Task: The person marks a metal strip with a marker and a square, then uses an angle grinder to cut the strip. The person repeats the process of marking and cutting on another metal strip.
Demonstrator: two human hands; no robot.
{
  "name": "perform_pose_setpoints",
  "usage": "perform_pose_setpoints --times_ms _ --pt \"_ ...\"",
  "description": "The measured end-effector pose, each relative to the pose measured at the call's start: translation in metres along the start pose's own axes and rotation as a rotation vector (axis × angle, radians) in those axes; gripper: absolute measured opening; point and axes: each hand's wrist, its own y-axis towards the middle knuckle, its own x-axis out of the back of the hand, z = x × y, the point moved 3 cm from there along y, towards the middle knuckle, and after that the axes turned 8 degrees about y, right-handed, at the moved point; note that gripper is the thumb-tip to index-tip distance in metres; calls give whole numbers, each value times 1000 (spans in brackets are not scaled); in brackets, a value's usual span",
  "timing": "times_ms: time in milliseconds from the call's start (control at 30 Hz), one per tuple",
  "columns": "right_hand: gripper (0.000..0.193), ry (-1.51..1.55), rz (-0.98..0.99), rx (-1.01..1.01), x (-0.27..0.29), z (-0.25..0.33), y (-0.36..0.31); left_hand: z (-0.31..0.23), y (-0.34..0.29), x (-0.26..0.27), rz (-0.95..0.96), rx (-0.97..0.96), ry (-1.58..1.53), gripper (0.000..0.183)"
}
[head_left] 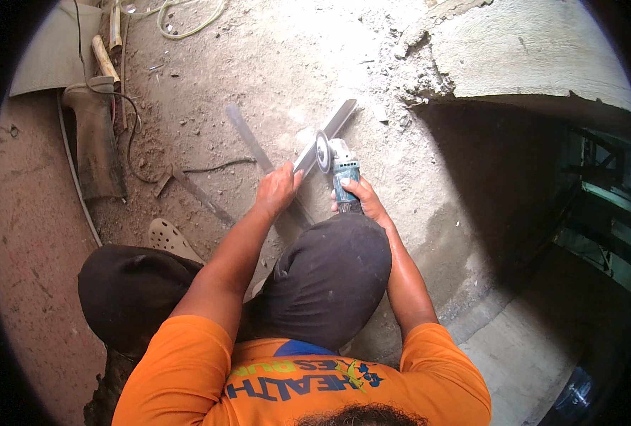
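Working position: on bare ground (400, 234), beyond the right knee (322, 273), with the grinder (346, 177) as reference. Clamped by the right hand (365, 199) around the body of the grinder, with thumb laid along the top and fingers mostly hidden underneath. Pointed away from the knee at the head end, with the disc (323, 151) set on edge along the left side.

Immediately left of the grinder, beside the disc: pale bar (339, 119), slanting away to the far right. Cannot tell contact from clearance between disc and pale bar. Held at the near end of the pale bar by the left hand (278, 188), just left of the grinder, with fingers together and curled down; underside of grip not visible. Beneath or beside the left hand, also left of the grinder: dark bar (248, 135), slanting the opposite way.

Farther left of the grinder: short bar (205, 197) and black cable (219, 168). Well left of the grinder: boot (96, 145), with sticks (105, 60) beyond. Left of and nearer than the grinder: clog (170, 238). Far beyond the grinder, to the left: hose (180, 34). Beyond the grinder, to the right: broken slab (528, 53). Well right of the grinder, in shadow: frame (606, 202).
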Motion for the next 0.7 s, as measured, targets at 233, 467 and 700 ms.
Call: perform_pose_setpoints --times_ms 233,467,700 --pt "61 -27 -7 15 2 -2 1 0 1 1 40 16 7 42" --pt "61 7 -42 -16 5 -7 4 -1 1 3 1 -4 18 44" --pt "60 -2 -40 -12 4 -7 6 -4 2 7 50 28 21 47"
